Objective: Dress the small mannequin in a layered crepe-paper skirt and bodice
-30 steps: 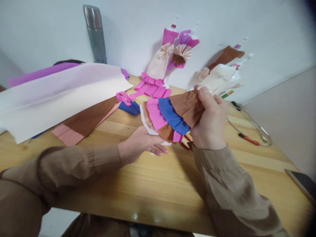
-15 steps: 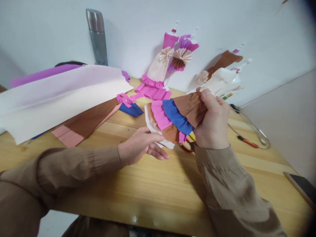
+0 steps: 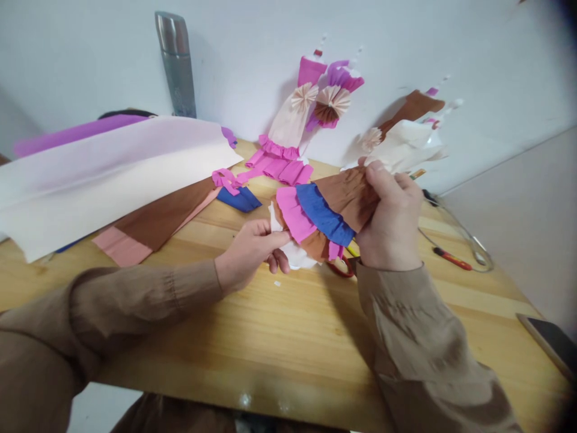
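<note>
My right hand point(image 3: 392, 216) grips a doll's dress point(image 3: 340, 195) of crepe paper at its brown upper part. Ruffled bands of blue, pink and brown run down to a white hem point(image 3: 300, 257) at its lower left end. My left hand point(image 3: 255, 249) is closed at that end, thumb and fingers pinching the white edge. Part of the pinch is hidden. Behind the right hand lies a white paper dress point(image 3: 406, 147) on a doll form. Red-handled scissors point(image 3: 341, 267) lie partly hidden under the held dress.
Large crepe paper sheets point(image 3: 112, 159) cover the table's left side, by a grey flask point(image 3: 177, 72). Dressed paper dolls point(image 3: 295, 114) lean on the wall. At the right are a cable point(image 3: 478, 237), a red-handled tool point(image 3: 453, 258) and a phone point(image 3: 550, 343).
My left hand has drawn its fingers in and now pinches the white hem, which looks bent and bunched. The right hand keeps its grip almost in place.
</note>
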The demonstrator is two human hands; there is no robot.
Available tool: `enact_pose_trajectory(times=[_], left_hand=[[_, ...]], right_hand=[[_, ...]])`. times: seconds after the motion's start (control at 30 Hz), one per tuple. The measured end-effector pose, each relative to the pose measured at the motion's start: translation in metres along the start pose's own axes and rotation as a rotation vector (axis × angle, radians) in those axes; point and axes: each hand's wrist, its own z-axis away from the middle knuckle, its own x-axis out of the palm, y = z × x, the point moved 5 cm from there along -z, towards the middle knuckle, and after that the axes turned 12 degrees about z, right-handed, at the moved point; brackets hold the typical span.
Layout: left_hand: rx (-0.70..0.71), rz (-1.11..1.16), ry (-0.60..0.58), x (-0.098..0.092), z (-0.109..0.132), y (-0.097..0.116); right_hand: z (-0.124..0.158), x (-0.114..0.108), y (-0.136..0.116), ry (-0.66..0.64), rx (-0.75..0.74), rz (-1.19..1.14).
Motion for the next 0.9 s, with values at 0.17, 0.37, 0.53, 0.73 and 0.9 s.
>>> enact_pose_trajectory(times=[0.17, 0.37, 0.53, 0.73, 0.9], left_hand=[[0.013, 0.096, -0.050, -0.005, -0.003, -0.001], [0.066, 0.020, 0.038, -0.012, -0.006, 0.000], [0.052, 0.048, 0.025, -0.011, -0.007, -0.004], [0.023, 0.072, -0.047, -0.009, -0.006, -0.005], [-0.042, 0.088, -0.066, -0.007, -0.005, -0.011]], right_hand=[[-0.001, 0.001, 0.001, -0.027, -0.013, 0.024], [0.003, 0.002, -0.003, -0.050, -0.048, 0.070], [0.002, 0.002, -0.003, -0.087, -0.057, 0.040], [0.000, 0.000, 0.000, -0.101, -0.080, 0.078], [0.002, 0.002, -0.001, -0.107, -0.112, 0.108]])
